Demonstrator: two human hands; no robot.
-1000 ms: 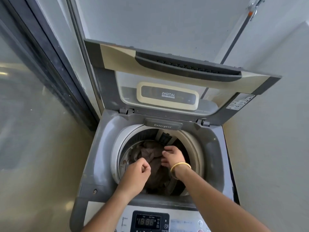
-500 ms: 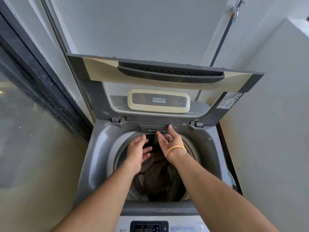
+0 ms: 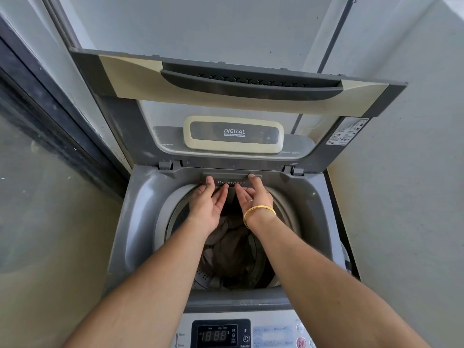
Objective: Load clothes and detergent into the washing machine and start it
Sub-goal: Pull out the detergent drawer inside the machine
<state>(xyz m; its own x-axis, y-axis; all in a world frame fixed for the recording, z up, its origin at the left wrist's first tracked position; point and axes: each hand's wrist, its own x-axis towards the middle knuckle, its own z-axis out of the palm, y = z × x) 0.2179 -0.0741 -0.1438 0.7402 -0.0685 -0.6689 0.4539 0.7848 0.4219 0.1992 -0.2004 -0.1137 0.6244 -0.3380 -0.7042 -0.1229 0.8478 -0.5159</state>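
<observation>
- Washing machine (image 3: 140,222), a grey top-loader, stands between a glass door on the left and a pale wall on the right, with its lid (image 3: 233,96) raised upright at the back edge.
- Drum (image 3: 251,257) lies open in the middle of the top, and brownish clothes (image 3: 226,244) sit piled inside it, partly hidden by both forearms.
- Control panel (image 3: 216,335) at the front edge shows a lit display reading 18:88.
- Detergent drawer (image 3: 232,182), labelled "Detergent", sits at the back rim of the opening, just under the lid hinges.
- Left hand (image 3: 207,207) reaches palm-up to the drawer, fingers curled beneath its lower lip and thumb on its face.
- Right hand (image 3: 253,197), with a gold bangle (image 3: 258,212) on the wrist, grasps the drawer likewise, thumb at its top right corner.
</observation>
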